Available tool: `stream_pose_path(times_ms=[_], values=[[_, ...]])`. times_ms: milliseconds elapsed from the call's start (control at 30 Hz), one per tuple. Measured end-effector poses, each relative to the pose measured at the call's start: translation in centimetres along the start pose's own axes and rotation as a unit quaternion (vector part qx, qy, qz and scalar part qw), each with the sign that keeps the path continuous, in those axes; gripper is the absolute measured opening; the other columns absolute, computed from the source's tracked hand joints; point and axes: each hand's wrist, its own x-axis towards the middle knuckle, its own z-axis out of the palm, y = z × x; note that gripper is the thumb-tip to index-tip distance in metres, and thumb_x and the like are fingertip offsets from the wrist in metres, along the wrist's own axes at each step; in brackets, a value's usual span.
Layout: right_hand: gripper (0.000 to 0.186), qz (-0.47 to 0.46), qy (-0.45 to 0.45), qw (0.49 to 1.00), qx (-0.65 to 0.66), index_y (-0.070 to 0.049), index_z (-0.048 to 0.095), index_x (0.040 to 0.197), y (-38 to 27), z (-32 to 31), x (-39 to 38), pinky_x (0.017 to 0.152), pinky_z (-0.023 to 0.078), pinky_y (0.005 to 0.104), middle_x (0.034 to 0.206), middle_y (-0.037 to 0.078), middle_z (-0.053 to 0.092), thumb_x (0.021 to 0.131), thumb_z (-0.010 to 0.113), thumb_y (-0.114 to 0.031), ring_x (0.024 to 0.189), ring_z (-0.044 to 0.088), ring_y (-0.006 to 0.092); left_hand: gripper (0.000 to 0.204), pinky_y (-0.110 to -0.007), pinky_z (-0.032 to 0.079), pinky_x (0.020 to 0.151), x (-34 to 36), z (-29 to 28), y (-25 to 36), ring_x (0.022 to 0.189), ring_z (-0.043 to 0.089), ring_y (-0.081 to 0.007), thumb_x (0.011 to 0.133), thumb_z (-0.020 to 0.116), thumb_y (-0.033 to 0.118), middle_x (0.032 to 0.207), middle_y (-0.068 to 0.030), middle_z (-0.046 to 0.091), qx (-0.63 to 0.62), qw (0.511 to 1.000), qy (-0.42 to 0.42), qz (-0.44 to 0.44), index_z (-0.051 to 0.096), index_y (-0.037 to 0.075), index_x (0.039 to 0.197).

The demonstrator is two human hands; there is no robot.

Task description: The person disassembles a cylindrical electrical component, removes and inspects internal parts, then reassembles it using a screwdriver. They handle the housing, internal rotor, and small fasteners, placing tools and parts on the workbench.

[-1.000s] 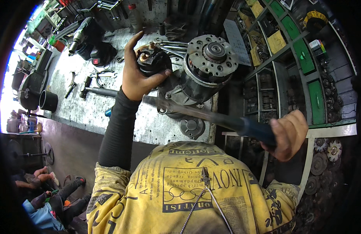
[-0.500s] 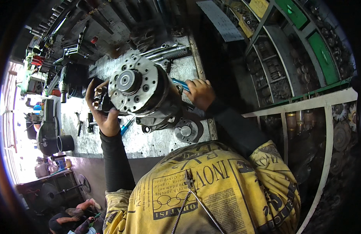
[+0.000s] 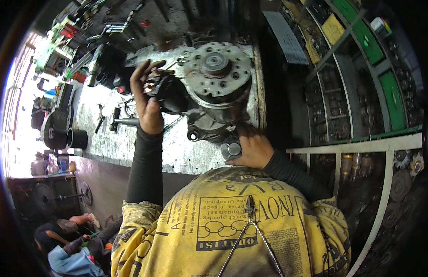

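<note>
A motor assembly with a large perforated metal disc (image 3: 237, 69) on top stands on the metal bench (image 3: 103, 145). My left hand (image 3: 149, 101) has its fingers wrapped round the dark cylindrical side housing (image 3: 174, 92) with metal terminals, on the motor's left. My right hand (image 3: 255, 145) grips a round grey flanged part (image 3: 231, 150) at the bench's near edge, just below the motor. A hammer-like tool (image 3: 126, 122) and a wrench (image 3: 100, 115) lie left of the motor.
A black power tool (image 3: 98, 69) and a dark open cylinder (image 3: 76, 138) sit on the left. Shelving with green drawers (image 3: 392, 99) lines the right, over a white frame (image 3: 343, 148) holding parts. A co-worker in light blue (image 3: 68, 263) is at lower left.
The dark tool seen in my right hand earlier is gone from it; that hand has moved down onto the round flanged part. The motor has shifted right in view as the view turned.
</note>
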Motion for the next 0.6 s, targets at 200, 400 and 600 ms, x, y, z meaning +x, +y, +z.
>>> stream_pose_path(times_ms=[200,400,600], values=[[0.093,0.02,-0.144,0.988,-0.049,-0.004,0.048,0.128,-1.1,1.1,-0.9,0.088,0.046,0.046,0.108,0.018,0.06,0.06,0.083,-0.057,0.102,0.06,0.037,0.083,-0.038,0.036,0.106,-0.4,-0.3,0.0,0.123,0.049,-0.0256,0.086,0.062,0.05,0.133,-0.0188,0.048,-0.04,0.999,-0.019,0.0,0.03,-0.001,0.144],[0.076,0.04,-0.152,0.987,-0.017,-0.004,0.051,0.127,-1.9,-0.4,-1.1,0.091,0.046,0.0444,0.11,0.019,0.059,0.067,0.081,-0.041,0.104,0.059,0.0362,0.079,-0.035,0.038,0.102,-0.4,-0.4,0.0,0.116,0.051,-0.0228,0.087,0.063,0.048,0.126,-0.0161,0.051,-0.054,0.998,-0.036,0.014,0.032,0.002,0.143],[0.077,0.01,-0.046,0.904,0.424,0.0,0.05,0.128,-2.2,-13.9,-1.2,0.101,0.045,0.0404,0.125,0.019,0.057,0.064,0.077,-0.031,0.117,0.056,0.0293,0.078,-0.034,0.039,0.1,-0.3,-0.3,0.3,0.112,0.052,-0.0216,0.087,0.063,0.046,0.121,-0.0151,0.053,-0.05,0.998,-0.038,0.023,0.031,0.002,0.142]])
